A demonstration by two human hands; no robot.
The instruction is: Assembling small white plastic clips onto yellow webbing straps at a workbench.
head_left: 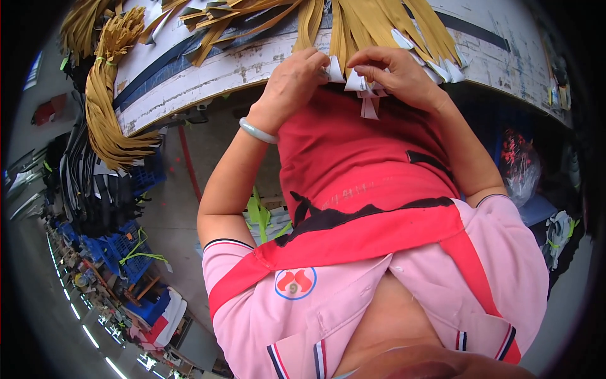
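Long mustard-yellow fabric strips (357, 28) with white end tabs (446, 72) lie fanned over the near edge of the table. My left hand (293, 79) is closed at that edge, its fingertips pinching a white tab (336, 69) at a strip's end. Just to the right, my right hand (401, 74) has its fingers curled in and its thumb close to another white tab (355, 82). What lies between those fingertips is too small to tell. Below the hands, a narrow white piece (370, 106) hangs in front of my red apron (372, 151).
The white, worn table (170, 104) curves across the top. A tied bundle of mustard strips (104, 107) hangs off its left end, with black strips (104, 196) below. Blue crates (129, 249) stand on the left floor. A clear plastic bag (521, 167) is at the right.
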